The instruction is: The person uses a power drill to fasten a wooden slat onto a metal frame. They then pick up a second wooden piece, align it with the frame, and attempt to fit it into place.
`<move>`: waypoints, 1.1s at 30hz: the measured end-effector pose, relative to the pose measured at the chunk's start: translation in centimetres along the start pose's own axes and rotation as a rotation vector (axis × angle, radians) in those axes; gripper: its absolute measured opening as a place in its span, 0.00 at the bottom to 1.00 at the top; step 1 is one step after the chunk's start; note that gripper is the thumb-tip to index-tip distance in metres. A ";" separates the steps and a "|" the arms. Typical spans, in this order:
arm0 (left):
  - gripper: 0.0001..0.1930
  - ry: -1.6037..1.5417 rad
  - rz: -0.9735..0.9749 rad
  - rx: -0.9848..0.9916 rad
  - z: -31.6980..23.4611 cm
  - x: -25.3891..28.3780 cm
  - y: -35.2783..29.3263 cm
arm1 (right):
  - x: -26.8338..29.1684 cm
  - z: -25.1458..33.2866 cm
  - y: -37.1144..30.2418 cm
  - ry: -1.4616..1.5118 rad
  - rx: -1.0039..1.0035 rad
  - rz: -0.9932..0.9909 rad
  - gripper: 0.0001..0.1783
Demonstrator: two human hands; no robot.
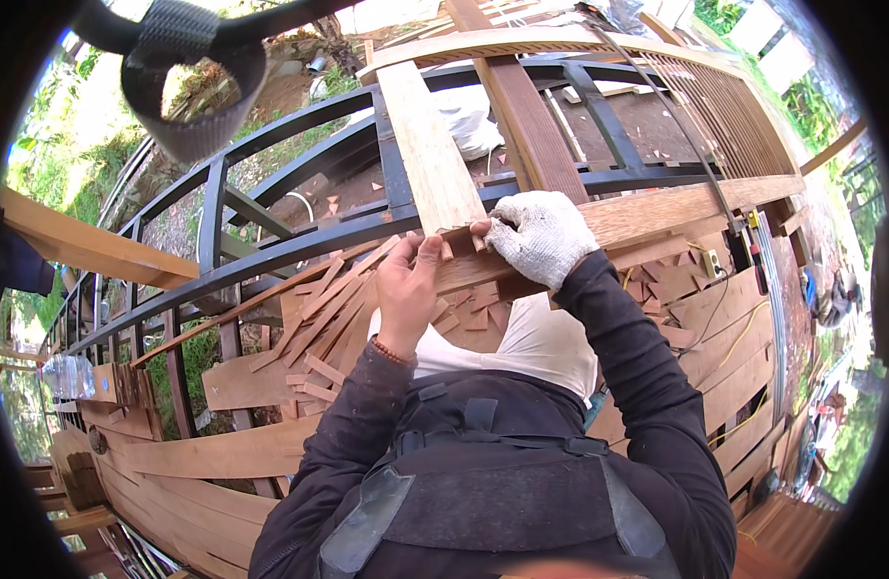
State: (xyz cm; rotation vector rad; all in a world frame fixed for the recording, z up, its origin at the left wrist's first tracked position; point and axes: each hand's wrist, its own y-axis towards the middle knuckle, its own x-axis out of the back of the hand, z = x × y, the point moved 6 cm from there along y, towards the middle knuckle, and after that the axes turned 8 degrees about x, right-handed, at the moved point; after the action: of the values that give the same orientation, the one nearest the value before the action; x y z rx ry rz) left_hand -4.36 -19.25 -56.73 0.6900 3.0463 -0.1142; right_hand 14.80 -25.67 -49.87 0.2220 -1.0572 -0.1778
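A pale wooden board lies across a black metal frame, its near end cut into short prongs. My left hand, bare with a beaded bracelet at the wrist, is closed in a pinch at the left corner of that notched end. My right hand wears a white knit glove with a fingertip showing bare, and its fingers are closed at the right corner. Whether a small chip sits between the fingertips is too small to tell. Just beyond my lap, a long wooden beam passes behind my right hand.
The black metal frame spans the far side. A reddish-brown board lies across it, near a slatted wooden panel. Thin wood strips and small offcuts cover the planks around me. A long clamp bar crosses at right.
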 end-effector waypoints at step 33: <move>0.19 0.138 -0.013 -0.099 -1.2 -0.8 -0.1 | 18.5 -20.6 -26.4 -0.713 -0.603 -0.776 0.26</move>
State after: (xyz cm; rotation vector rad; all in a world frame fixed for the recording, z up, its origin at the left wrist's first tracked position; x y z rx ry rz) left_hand -3.63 -19.57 -55.49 0.6991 3.1611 0.0877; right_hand 40.74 -53.78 -51.04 -0.0009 -1.5176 -1.3319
